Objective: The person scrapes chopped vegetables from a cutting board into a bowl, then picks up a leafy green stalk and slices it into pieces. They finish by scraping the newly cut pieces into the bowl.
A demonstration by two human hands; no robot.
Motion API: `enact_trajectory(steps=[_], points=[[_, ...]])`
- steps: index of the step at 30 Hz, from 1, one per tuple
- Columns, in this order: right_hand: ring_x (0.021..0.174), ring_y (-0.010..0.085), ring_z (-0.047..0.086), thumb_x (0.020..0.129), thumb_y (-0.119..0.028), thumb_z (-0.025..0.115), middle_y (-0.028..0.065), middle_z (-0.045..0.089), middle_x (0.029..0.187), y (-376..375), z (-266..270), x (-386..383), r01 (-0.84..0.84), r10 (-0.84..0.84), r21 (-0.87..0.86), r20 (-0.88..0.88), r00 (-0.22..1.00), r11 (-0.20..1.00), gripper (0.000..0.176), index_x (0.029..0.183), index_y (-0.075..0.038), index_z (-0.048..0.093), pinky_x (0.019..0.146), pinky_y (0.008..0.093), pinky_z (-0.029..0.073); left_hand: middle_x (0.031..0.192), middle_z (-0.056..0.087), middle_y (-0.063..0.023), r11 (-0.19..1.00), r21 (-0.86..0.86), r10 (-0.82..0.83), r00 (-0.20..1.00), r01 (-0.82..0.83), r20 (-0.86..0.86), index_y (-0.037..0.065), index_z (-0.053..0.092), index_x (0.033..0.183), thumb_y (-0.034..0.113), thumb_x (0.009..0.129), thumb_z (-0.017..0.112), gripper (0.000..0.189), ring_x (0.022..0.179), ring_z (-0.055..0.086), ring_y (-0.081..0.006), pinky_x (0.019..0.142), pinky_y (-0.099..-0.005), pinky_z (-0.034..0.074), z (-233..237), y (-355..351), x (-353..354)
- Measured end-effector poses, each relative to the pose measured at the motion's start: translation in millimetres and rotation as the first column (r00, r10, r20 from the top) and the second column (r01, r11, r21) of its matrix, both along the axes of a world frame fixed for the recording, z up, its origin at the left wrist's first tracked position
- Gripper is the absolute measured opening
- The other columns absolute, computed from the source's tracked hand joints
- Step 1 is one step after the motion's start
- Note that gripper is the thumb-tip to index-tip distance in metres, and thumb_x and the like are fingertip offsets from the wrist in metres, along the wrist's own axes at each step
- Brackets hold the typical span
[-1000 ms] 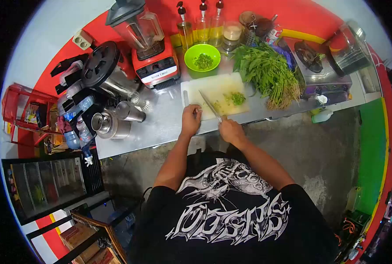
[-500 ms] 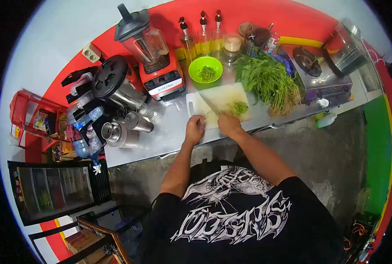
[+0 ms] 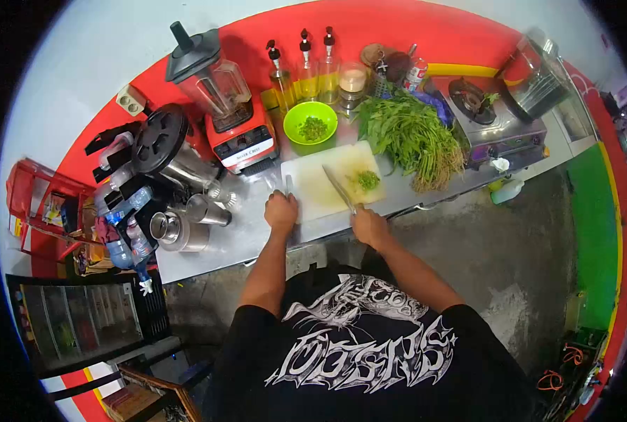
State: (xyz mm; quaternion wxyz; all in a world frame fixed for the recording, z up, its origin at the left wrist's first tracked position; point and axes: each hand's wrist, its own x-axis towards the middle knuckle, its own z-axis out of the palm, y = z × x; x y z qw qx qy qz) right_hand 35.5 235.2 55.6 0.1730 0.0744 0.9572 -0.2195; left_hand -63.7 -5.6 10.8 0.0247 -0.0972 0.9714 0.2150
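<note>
A white cutting board (image 3: 310,202) lies on the metal counter with a small heap of chopped greens (image 3: 368,180) near its right side. My right hand (image 3: 372,227) is closed around the handle of a knife (image 3: 339,186). The blade lies slantwise over the board, its tip pointing away and to the left, beside the greens. At the board's left edge, near its handle slot, my left hand (image 3: 281,212) has its fingers curled over the edge. Behind the board stands a bright green bowl (image 3: 292,128) holding chopped greens.
A large bunch of leafy greens with roots (image 3: 419,133) lies right of the board, by a gas stove (image 3: 503,133). A red blender (image 3: 243,141), pump bottles (image 3: 306,77) and a metal cup (image 3: 209,209) stand behind and left. The counter's front edge (image 3: 313,241) is close to me.
The view has shifted, moving everything slightly left and down. My left hand has moved left to the board's edge. The knife has moved right and nearer to me over the board.
</note>
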Motion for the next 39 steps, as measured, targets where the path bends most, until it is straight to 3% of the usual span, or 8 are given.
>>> enact_trajectory(steps=[5,14,18,20,24,27,29,39], points=[[0.097,0.0451,0.069,0.100,-0.032,0.051,0.0268,0.071,0.103,29.7,-5.3,2.9,0.194,-0.194,0.010,0.010,0.981,0.981,0.040,0.122,0.002,0.056,0.086,0.0551,0.054,0.109,0.072,-0.0204,0.986,-0.142,-0.079,0.993,0.091,0.086,0.001,0.065,0.107,0.032,0.090,0.061,0.036,0.098,0.071,-0.0398,0.084,-0.0506,0.058,0.0,1.9,-13.8],[0.086,0.0478,0.066,0.100,-0.048,0.053,0.0268,0.068,0.089,44.0,7.8,26.6,-0.074,0.061,-0.088,-0.149,0.987,0.993,0.043,0.109,-0.006,0.058,0.076,0.0594,0.051,0.098,0.072,-0.0275,0.993,-0.004,-0.121,0.990,0.121,0.068,-0.003,0.073,0.089,0.033,0.079,0.069,0.038,0.092,0.072,-0.0436,0.086,-0.0498,0.057,28.6,-15.1,-20.1],[0.088,0.0472,0.067,0.098,-0.050,0.055,0.0252,0.069,0.090,45.8,-10.1,32.2,-0.121,0.106,-0.103,-0.146,0.984,0.987,0.042,0.105,-0.009,0.059,0.076,0.0586,0.050,0.096,0.072,-0.0283,0.985,0.133,-0.113,0.992,0.105,0.052,-0.007,0.063,0.102,0.026,0.084,0.069,0.038,0.080,0.073,-0.0377,0.073,-0.0452,0.059,1.3,-34.9,-17.5],[0.088,0.0467,0.067,0.099,-0.050,0.054,0.0239,0.070,0.094,48.3,-8.2,35.2,-0.075,0.061,-0.082,-0.154,0.986,0.994,0.041,0.107,-0.010,0.060,0.077,0.0579,0.051,0.084,0.070,-0.0195,0.793,0.599,-0.100,0.946,-0.111,0.308,-0.004,0.058,0.102,0.019,0.086,0.065,0.029,0.066,0.070,-0.0264,0.056,-0.0362,0.054,-9.2,-42.1,-15.5],[0.085,0.0454,0.067,0.100,-0.046,0.057,0.0226,0.069,0.090,58.7,-3.7,38.9,0.023,-0.023,-0.002,-0.184,0.983,1.000,0.040,0.112,-0.008,0.061,0.073,0.0559,0.051,0.067,0.062,-0.0087,0.523,0.827,-0.229,0.902,-0.203,0.366,0.006,0.059,0.090,0.011,0.084,0.052,0.010,0.049,0.053,-0.0151,0.041,-0.0271,0.035,12.1,-41.9,13.4],[0.081,0.0451,0.066,0.100,-0.045,0.058,0.0226,0.069,0.087,69.5,-2.3,38.8,0.014,-0.030,-0.087,-0.179,0.983,0.996,0.041,0.108,-0.005,0.061,0.070,0.0551,0.050,0.066,0.060,-0.0067,0.400,0.889,-0.303,0.884,-0.221,0.355,0.006,0.059,0.091,0.005,0.080,0.053,0.014,0.050,0.053,-0.0154,0.043,-0.0264,0.038,3.7,-50.7,26.3],[0.078,0.0452,0.065,0.100,-0.045,0.058,0.0223,0.068,0.084,69.3,10.8,42.4,-0.031,0.013,-0.086,-0.198,0.980,0.996,0.042,0.104,-0.004,0.060,0.069,0.0554,0.049,0.065,0.054,-0.0025,0.056,0.915,-0.272,0.876,-0.400,0.399,0.006,0.057,0.091,-0.002,0.073,0.054,0.020,0.050,0.053,-0.0155,0.049,-0.0245,0.041,35.6,-44.0,44.5],[0.062,0.0407,0.055,0.101,-0.039,0.059,0.0203,0.057,0.069,81.4,59.6,38.0,0.058,-0.144,-0.316,-0.257,0.956,0.947,0.041,0.087,-0.001,0.054,0.059,0.0466,0.041,0.070,0.048,-0.0007,-0.164,0.889,-0.244,0.891,-0.428,0.384,0.011,0.052,0.096,-0.004,0.070,0.052,0.029,0.047,0.041,-0.0153,0.054,-0.0308,0.041,21.1,-59.9,78.4]])
